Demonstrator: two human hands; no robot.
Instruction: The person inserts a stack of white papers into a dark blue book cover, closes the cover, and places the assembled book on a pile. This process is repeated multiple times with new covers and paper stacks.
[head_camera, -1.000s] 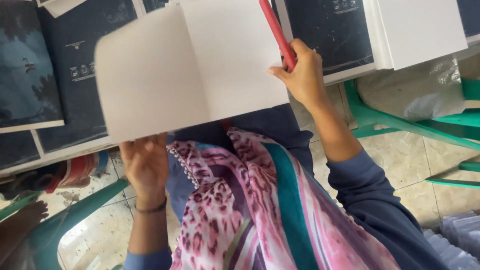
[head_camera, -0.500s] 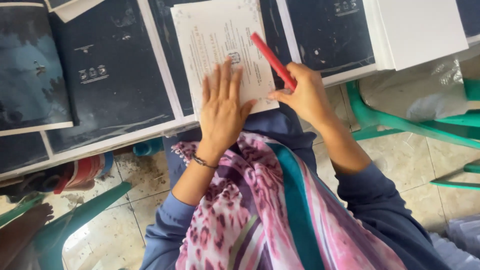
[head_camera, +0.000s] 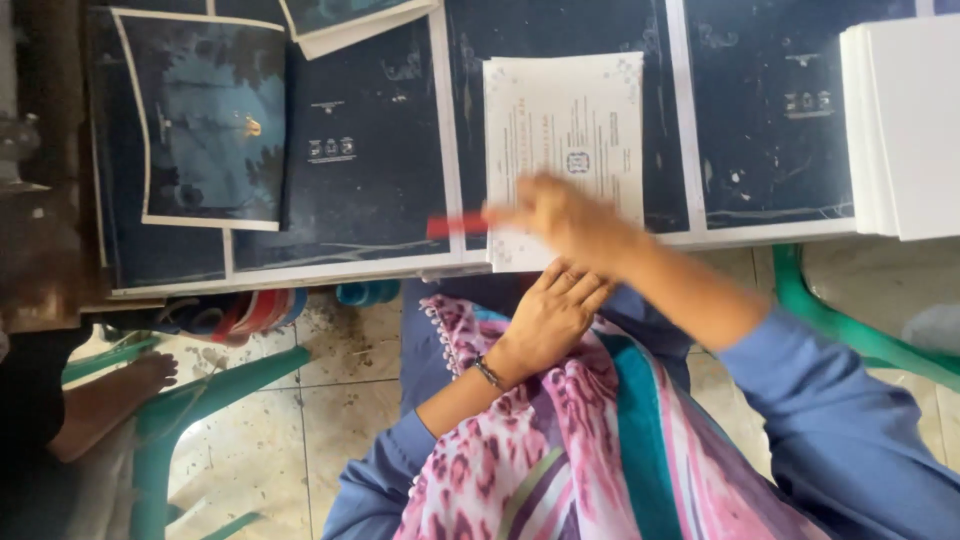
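The right hand, blurred, grips a red pen in closed fingers, its tip pointing left over the dark sheets covering the worktop. It lies across the lower part of a white printed sheet at the worktop's near edge. The left hand rests below that edge, fingers loosely open and empty. A white paper stack sits far right.

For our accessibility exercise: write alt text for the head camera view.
A person's right hand, blurred, holds a red pen over a white printed sheet on dark printed covers. The left hand rests at the table edge, above a pink patterned scarf.
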